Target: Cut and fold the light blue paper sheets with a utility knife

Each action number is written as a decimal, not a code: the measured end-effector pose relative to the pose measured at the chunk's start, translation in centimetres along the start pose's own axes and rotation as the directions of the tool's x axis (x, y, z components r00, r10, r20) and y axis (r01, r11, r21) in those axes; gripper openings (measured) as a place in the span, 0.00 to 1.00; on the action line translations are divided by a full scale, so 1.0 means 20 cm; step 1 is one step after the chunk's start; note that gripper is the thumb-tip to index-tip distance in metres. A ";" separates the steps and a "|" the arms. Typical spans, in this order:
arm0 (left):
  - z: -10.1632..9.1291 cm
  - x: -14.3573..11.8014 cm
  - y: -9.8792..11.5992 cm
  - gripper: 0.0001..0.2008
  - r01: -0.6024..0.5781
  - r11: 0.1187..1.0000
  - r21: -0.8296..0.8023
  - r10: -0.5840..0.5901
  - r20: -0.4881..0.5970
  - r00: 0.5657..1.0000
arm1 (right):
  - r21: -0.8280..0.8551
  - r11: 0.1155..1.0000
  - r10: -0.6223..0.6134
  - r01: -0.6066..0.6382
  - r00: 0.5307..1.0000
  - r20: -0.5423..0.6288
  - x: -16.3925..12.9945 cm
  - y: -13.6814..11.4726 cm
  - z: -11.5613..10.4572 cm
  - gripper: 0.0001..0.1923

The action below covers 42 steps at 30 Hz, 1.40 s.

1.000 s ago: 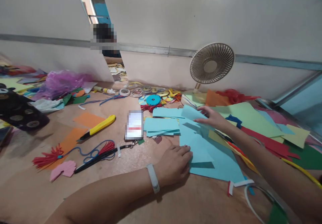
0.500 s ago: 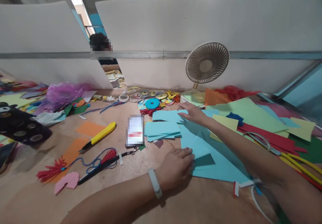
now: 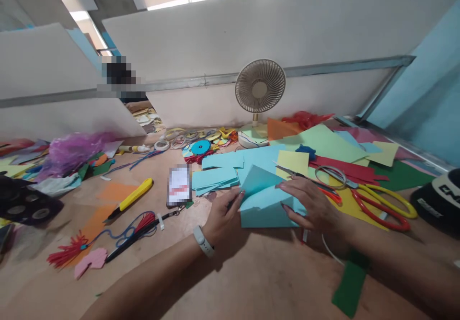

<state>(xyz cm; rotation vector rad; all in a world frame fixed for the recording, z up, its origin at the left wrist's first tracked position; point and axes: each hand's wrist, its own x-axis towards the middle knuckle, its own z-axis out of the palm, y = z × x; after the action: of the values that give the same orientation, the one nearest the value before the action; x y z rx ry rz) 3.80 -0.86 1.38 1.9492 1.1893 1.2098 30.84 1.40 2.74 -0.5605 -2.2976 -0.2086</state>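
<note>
Fingers of the left hand (image 3: 223, 214) pinch the folded light-blue sheet (image 3: 268, 202) at its left edge while the right hand (image 3: 311, 205) lies flat on it, open, pinning it to the surface (image 3: 251, 281) near the scissors (image 3: 373, 200), probably to hold the fold.

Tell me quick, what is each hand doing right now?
Left hand: closed, pinching the left edge of the folded light blue paper.
Right hand: open, fingers resting flat on the same paper.

Paper sheet (image 3: 268, 205) between hands; phone (image 3: 179, 184) left, scissors (image 3: 373, 202) right, fan (image 3: 259, 92) behind.
</note>
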 end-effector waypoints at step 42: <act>-0.20 -0.16 -0.05 0.23 -0.445 0.889 0.106 0.226 0.744 0.629 | 0.412 0.903 -0.057 -0.118 0.920 0.389 -0.18 -0.13 0.14 0.31</act>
<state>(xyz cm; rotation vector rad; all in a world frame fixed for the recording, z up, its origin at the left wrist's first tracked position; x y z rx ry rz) -0.88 -3.33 1.08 2.5946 0.5917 0.3008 30.12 -1.23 -1.72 -0.4342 -2.6061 0.4646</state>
